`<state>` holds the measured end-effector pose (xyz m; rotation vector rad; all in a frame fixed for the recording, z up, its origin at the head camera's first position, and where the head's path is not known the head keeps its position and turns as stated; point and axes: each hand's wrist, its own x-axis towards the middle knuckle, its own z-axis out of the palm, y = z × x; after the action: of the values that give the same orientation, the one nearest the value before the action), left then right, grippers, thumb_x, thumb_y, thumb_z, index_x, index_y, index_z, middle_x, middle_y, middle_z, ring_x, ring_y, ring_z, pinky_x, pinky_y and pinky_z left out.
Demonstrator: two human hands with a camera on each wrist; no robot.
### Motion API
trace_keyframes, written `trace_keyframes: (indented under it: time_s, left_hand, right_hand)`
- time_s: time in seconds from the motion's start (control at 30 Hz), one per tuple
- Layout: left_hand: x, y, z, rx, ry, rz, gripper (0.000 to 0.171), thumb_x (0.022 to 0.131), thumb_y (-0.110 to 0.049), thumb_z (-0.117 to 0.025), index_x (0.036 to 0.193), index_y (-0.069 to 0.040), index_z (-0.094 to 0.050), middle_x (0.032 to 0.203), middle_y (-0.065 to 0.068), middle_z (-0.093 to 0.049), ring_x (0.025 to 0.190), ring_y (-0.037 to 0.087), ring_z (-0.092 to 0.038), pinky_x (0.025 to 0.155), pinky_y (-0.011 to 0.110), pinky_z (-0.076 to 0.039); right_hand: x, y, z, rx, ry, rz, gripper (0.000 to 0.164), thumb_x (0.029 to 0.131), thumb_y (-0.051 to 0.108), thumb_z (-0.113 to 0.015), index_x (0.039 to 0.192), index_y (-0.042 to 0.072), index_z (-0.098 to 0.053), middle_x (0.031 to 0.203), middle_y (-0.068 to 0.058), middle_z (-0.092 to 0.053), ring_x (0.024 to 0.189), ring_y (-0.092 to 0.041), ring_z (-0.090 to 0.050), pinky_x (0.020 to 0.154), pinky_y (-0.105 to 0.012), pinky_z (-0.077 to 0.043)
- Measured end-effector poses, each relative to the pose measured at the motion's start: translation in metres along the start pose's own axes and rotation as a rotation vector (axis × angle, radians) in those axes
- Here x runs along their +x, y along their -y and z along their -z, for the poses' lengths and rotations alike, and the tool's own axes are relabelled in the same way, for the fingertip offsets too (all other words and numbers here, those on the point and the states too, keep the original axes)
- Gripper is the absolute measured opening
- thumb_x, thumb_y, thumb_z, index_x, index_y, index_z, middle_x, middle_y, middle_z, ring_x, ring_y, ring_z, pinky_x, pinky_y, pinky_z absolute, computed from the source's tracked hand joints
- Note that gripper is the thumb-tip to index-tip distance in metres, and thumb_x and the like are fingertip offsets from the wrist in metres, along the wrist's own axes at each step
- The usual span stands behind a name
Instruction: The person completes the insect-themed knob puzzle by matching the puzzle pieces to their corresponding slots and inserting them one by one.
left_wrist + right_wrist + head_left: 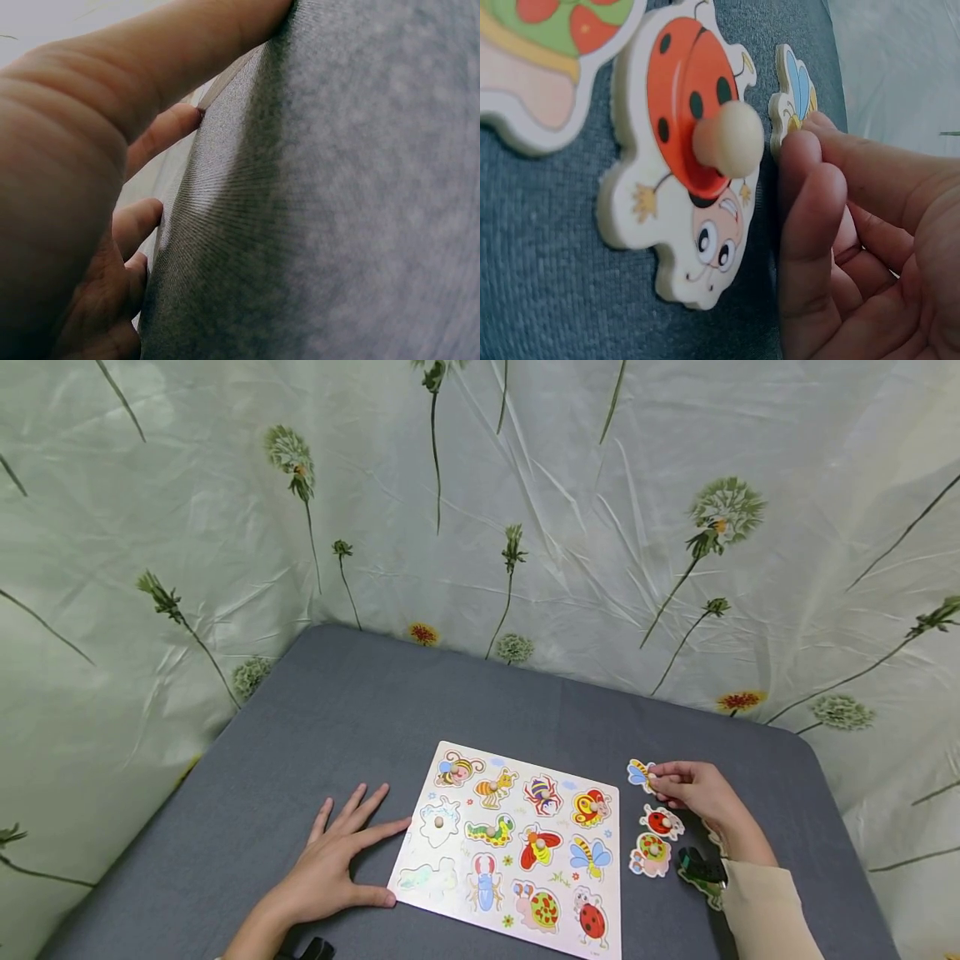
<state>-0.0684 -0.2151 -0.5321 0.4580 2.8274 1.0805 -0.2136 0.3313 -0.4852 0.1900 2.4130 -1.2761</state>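
Note:
In the head view, my left hand [330, 860] lies spread on the grey table, its thumb and index fingertip touching the left edge of the wooden insect puzzle board [506, 856]. My right hand [701, 789] pinches a dragonfly puzzle piece [639, 774] right of the board; the fingers hide its knob. Close by that hand lie a ladybug piece [694, 112], with a pale round knob, and a snail piece [651, 855]. A green piece [705, 889] is partly hidden by the right wrist. The left wrist view shows mostly left fingers [180, 127] against cloth.
Grey cloth covers the table [420, 693]. Behind it and along the left side hangs a pale curtain [465, 510] printed with dandelions. Two shapes at the board's left are whitened by glare. A dark wrist strap [701, 864] shows by the right sleeve.

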Motion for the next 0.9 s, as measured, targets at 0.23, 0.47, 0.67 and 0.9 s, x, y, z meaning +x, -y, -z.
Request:
trace_keyframes:
  time_s: [0.23,0.47,0.67,0.9]
  left_hand:
    - [-0.001,-0.004,0.003,-0.001,0.004,0.004,0.093,0.066,-0.073,-0.089,0.151,-0.047,-0.060,0.179,0.003,-0.030,0.166,0.044,-0.017,0.128,0.068,0.004]
    - [0.001,-0.006,0.004,-0.006,0.020,0.014,0.092,0.066,-0.073,-0.089,0.150,-0.048,-0.060,0.179,0.003,-0.030,0.166,0.046,-0.016,0.125,0.074,0.001]
    - [0.001,-0.005,0.004,-0.014,0.018,0.013,0.093,0.065,-0.072,-0.090,0.150,-0.048,-0.061,0.179,0.004,-0.030,0.166,0.047,-0.016,0.125,0.073,0.002]
    - [0.000,-0.004,0.003,-0.006,0.015,0.010,0.093,0.066,-0.074,-0.088,0.150,-0.048,-0.060,0.179,0.004,-0.029,0.166,0.046,-0.016,0.126,0.072,0.002]
  right_hand:
    - [-0.002,0.001,-0.004,-0.104,-0.045,-0.004,0.042,0.104,0.022,-0.072,0.131,-0.010,-0.067,0.086,0.003,-0.067,0.074,-0.012,-0.060,0.063,-0.025,-0.054]
    - [-0.005,0.002,-0.005,-0.148,-0.048,0.020,0.041,0.106,0.022,-0.069,0.131,-0.010,-0.066,0.084,0.002,-0.063,0.072,-0.012,-0.057,0.061,-0.025,-0.051]
    - [-0.008,0.002,-0.005,-0.145,-0.041,0.030,0.040,0.105,0.021,-0.069,0.130,-0.010,-0.066,0.087,0.001,-0.063,0.071,-0.011,-0.056,0.061,-0.024,-0.051]
    - [-0.019,0.005,-0.007,-0.115,-0.023,0.042,0.040,0.106,0.021,-0.068,0.132,-0.009,-0.065,0.090,-0.001,-0.064,0.071,-0.013,-0.057,0.061,-0.027,-0.053]
